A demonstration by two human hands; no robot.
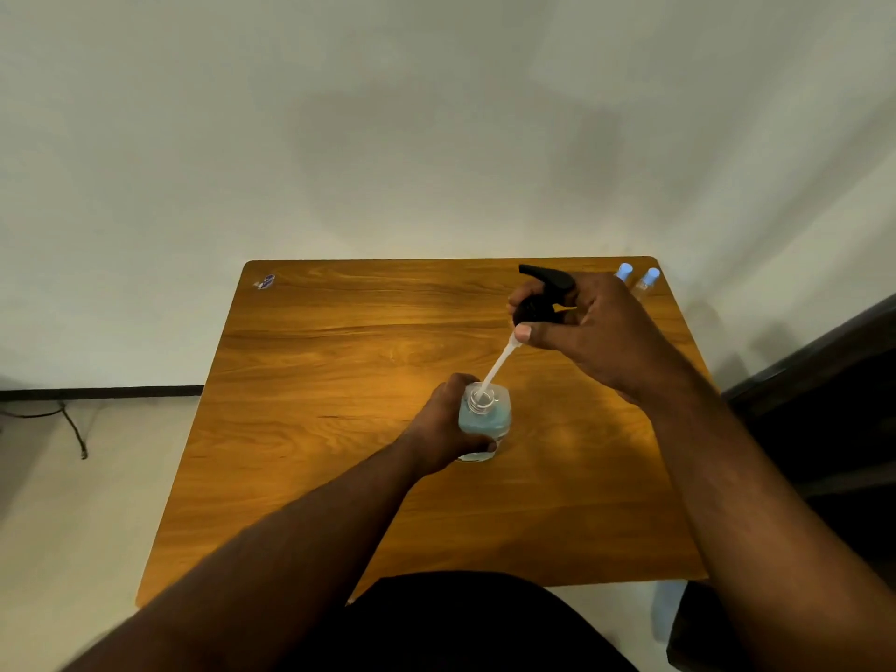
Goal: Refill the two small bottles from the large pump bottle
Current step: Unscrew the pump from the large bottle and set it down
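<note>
The large clear bottle [486, 419] of blue liquid stands upright near the middle of the wooden table [339, 429], its neck uncapped. My left hand [443, 429] grips its body from the left. My right hand [586, 327] holds the black pump head [540, 295] above and behind the bottle. The pump's white dip tube [497, 368] slants down, its lower end inside the bottle's mouth. Two small clear bottles with light blue caps, one [624, 272] beside the other [648, 279], stand at the far right corner, partly hidden behind my right hand.
A small blue and white sticker [264, 281] lies at the table's far left corner. A pale wall rises right behind the table. A dark piece of furniture [824, 405] stands to the right, and a cable [72, 429] trails on the floor at left.
</note>
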